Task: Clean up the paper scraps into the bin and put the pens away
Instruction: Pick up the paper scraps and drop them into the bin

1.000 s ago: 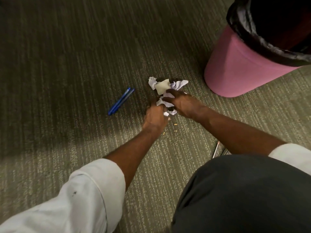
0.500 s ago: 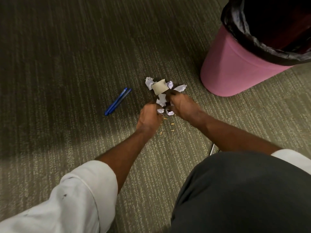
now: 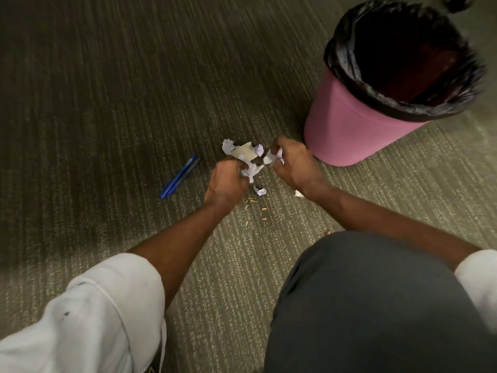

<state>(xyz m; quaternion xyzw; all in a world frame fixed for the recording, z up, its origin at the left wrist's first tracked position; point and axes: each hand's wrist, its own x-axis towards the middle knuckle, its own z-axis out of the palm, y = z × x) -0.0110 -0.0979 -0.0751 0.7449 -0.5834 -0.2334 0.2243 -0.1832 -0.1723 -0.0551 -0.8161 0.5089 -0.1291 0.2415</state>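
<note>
Clearly the step in hand is gathering: the left hand (image 3: 228, 181) and the right hand (image 3: 294, 165) are both down at the carpet (image 3: 107, 103), a little apart, each with fingers curled round a wad of the white paper scraps (image 3: 250, 170). Between and just beyond the hands lies the rest of the pile, white crumples around a tan piece (image 3: 246, 154). Two stray bits (image 3: 260, 191) sit nearer the person, one of them close under the right wrist. The pink bin (image 3: 347, 130), lined with a black bag (image 3: 398, 111), stands just beside the right hand; whether anything is inside I cannot tell. To do this well, I judge it best to rake the strays in first, then sweep the hands toward each other so the loose crumples press into one bundle, rather than lift two half-handfuls that shed pieces. The lift is short but must clear the rim, so a firm squeeze matters. Two blue pens (image 3: 180, 177) lie side by side on the carpet to the left of the left hand, untouched, and small tan crumbs (image 3: 265, 210) are scattered nearer the person.
</note>
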